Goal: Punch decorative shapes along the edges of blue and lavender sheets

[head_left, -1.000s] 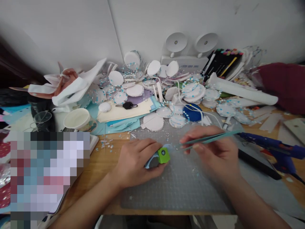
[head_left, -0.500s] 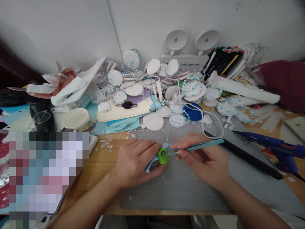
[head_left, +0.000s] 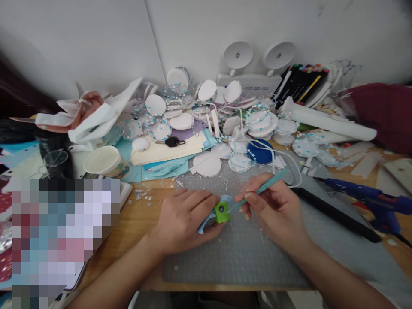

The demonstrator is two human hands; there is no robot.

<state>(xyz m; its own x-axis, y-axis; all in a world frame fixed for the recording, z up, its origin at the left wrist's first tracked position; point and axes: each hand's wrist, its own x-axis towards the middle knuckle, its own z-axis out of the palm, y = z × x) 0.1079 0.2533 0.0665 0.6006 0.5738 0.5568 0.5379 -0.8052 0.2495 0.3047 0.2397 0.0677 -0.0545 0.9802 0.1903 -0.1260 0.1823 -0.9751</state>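
My left hand (head_left: 185,216) is closed round a small bright green paper punch (head_left: 222,212) with a dark round mark on its face. Light blue paper (head_left: 203,224) sticks out beside the punch, under my fingers. Teal tweezers (head_left: 265,185) are pinched between the thumb and fingers of my right hand (head_left: 273,208). They slant up to the right, their tips pointing at the punch's right side; whether the tips touch it or hold anything is too blurred to tell. Both hands are over a grey cutting mat (head_left: 244,262).
White discs (head_left: 207,164) edged with blue bits crowd the back. A blue glue gun (head_left: 367,193) and a black bar (head_left: 341,214) lie at right. A white cable (head_left: 301,171) loops behind my right hand. Coloured paper sheets (head_left: 167,152) and a cup (head_left: 102,160) stand at left.
My right hand has turned, and the tweezers now slant more steeply, with their tips drawn a little back from the punch's face. My left hand and the punch have barely shifted.
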